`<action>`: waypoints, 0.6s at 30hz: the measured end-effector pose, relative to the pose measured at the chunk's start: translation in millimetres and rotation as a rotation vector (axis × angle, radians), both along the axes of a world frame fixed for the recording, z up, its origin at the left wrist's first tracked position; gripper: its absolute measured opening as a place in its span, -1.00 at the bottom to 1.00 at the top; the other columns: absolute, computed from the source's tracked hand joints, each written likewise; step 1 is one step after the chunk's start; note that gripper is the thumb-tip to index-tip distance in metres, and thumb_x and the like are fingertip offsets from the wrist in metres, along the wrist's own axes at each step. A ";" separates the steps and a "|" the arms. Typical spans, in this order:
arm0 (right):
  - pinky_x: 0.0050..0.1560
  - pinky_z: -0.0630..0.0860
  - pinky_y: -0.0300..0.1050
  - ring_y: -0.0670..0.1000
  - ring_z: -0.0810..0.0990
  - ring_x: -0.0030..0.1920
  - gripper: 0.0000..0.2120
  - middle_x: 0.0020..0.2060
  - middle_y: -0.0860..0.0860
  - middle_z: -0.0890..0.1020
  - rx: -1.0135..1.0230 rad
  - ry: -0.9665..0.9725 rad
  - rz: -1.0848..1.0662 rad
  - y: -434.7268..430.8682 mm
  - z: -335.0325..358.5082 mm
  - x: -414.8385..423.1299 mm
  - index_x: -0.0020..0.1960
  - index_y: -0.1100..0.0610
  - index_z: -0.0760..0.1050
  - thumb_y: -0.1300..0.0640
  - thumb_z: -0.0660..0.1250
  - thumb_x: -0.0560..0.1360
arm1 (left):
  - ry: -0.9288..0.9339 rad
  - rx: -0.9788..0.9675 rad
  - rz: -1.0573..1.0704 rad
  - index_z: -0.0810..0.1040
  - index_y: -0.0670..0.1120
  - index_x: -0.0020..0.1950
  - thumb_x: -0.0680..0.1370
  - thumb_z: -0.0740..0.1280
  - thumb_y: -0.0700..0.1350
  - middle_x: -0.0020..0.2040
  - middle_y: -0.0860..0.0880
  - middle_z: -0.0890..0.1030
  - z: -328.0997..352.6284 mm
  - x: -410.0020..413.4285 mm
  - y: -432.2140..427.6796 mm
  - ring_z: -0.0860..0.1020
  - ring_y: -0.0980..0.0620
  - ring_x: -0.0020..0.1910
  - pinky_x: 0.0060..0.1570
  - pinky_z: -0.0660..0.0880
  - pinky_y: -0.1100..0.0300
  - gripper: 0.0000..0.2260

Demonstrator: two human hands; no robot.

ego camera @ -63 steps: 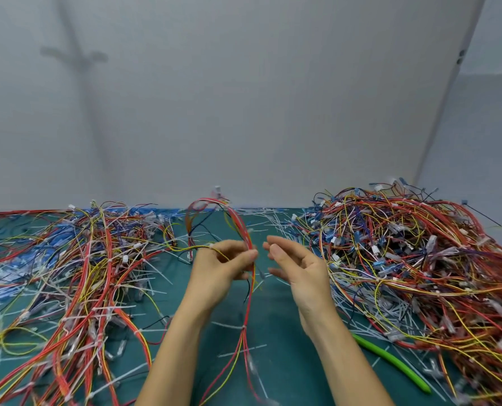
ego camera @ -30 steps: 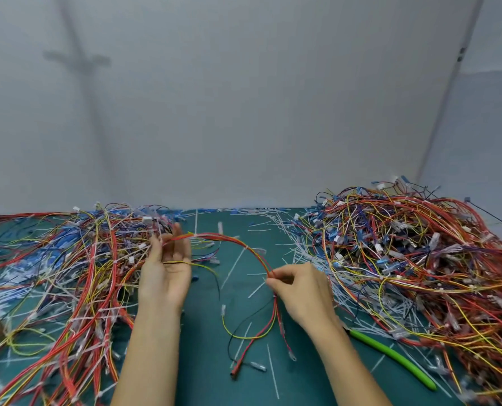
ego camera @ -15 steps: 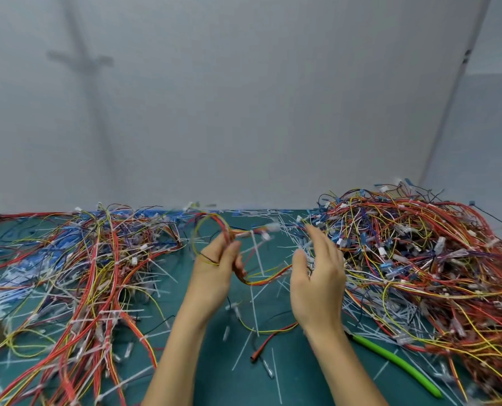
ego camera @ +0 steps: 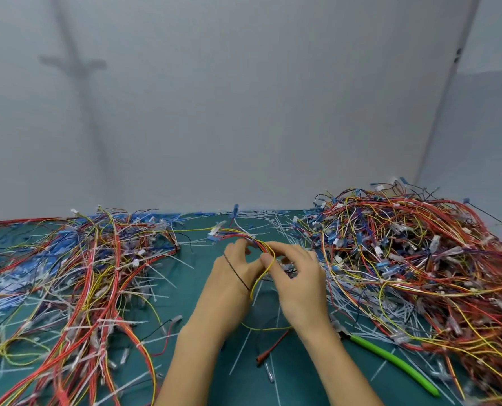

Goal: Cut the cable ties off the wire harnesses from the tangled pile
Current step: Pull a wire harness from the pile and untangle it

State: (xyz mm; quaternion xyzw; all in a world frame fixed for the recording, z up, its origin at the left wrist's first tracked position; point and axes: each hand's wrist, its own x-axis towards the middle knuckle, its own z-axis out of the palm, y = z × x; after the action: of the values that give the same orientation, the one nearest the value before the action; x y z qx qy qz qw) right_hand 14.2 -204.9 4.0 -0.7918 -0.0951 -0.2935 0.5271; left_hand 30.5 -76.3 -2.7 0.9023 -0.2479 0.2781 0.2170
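Note:
A thin wire harness (ego camera: 245,237) of red, yellow and blue wires arches over the green mat between my hands, with a white cable tie near its top. My left hand (ego camera: 233,276) grips one side of the bundle; a dark wire crosses its back. My right hand (ego camera: 298,276) pinches the bundle at the yellow wire with thumb and forefinger. Loose ends of the harness trail onto the mat below my wrists. A large tangled pile of harnesses (ego camera: 419,259) lies to the right. The cutter with green handles (ego camera: 390,361) lies on the mat by my right forearm.
A second spread of wire harnesses (ego camera: 82,273) covers the left of the green mat (ego camera: 185,291). Cut white cable ties (ego camera: 267,221) litter the mat's middle and back. A grey wall stands close behind the table.
My hands have come together at the middle of the mat. The right hand, open half a second ago, now pinches the harness. The bundle sits higher and farther back.

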 end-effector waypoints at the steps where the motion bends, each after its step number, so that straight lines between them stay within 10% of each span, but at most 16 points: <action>1: 0.15 0.44 0.15 -0.07 0.52 0.03 -0.75 -0.12 -0.28 0.61 0.011 -0.024 -0.015 -0.1 0.1 0.1 -0.04 -0.25 0.53 0.11 0.45 0.48 | -0.030 0.036 -0.010 0.59 -0.02 0.21 0.47 0.28 -0.21 0.20 -0.16 0.48 -0.9 -0.6 0.5 0.52 -0.17 0.11 0.01 0.51 -0.02 -0.67; 6: -0.17 0.48 -0.15 -0.11 0.53 -0.23 -0.71 -0.20 -0.14 0.63 0.281 -0.048 -0.071 -12.4 0.1 5.9 -0.14 -0.22 0.57 0.20 0.42 0.51 | 0.639 -0.619 -0.210 0.57 0.02 0.18 0.24 0.29 -0.09 0.20 0.09 0.57 14.3 -9.5 14.9 0.53 0.14 0.22 0.05 0.49 0.32 -0.51; 11: -0.28 0.44 -0.30 -0.09 0.49 -0.33 -0.79 -0.25 -0.08 0.64 0.492 -0.030 -0.068 -21.4 0.7 10.8 -0.12 -0.14 0.59 0.18 0.40 0.53 | 0.541 -1.075 0.008 0.62 -0.11 0.01 0.55 0.23 -0.31 0.04 -0.04 0.69 17.8 -1.5 35.3 0.66 -0.06 0.04 0.02 0.48 0.21 -0.80; 18: -0.35 0.54 -0.25 0.01 0.65 -0.40 -0.88 -0.25 0.02 0.69 0.509 0.080 0.236 -0.6 3.1 -1.0 -0.11 0.00 0.67 0.19 0.51 0.40 | 0.428 -1.117 -0.232 0.66 -0.14 -0.02 0.49 0.39 -0.11 -0.13 -0.02 0.72 27.3 -12.2 -6.5 0.66 0.12 -0.15 -0.09 0.56 0.30 -0.86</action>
State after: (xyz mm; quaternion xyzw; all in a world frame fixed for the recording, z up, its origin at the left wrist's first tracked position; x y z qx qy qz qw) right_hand 13.2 -205.4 7.1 -0.6285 -0.0891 -0.2129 0.7428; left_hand 18.4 -82.8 24.6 0.6550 -0.1121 0.1533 0.7313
